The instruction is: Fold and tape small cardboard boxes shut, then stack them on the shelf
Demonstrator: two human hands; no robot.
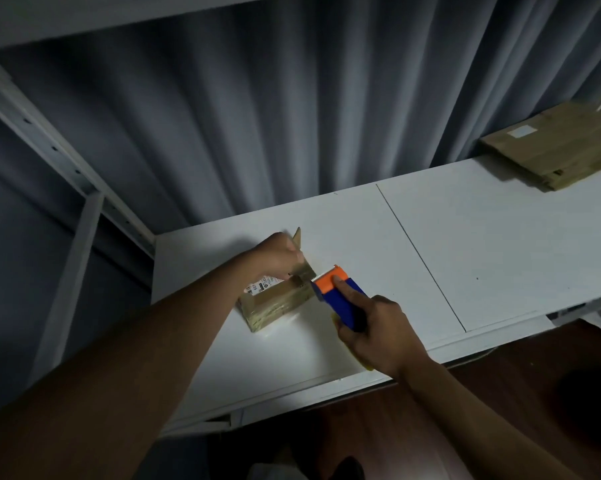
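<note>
On the white shelf board (pixel 413 244), left of centre, lies the small cardboard box (pixel 275 303), long axis running from near-left to far-right, label face up. One flap (pixel 297 239) stands upright at the far end. Left hand (pixel 278 252) sits over that far end, fingers curled, apparently gripping the box at the flap; exact contact partly hidden. Right hand (pixel 375 327) is wrapped round the blue handle of the tape dispenser (pixel 337 292), index finger extended along the orange head. Dispenser's toothed edge touches the box's right-hand end, so the right hand approaches from the near-right, roughly in line with the long axis. Judgement: the coming pass depends on drawing tape along that axis while the left hand steadies. Flat cardboard stack (pixel 562 143) lies well apart, far right.
</note>
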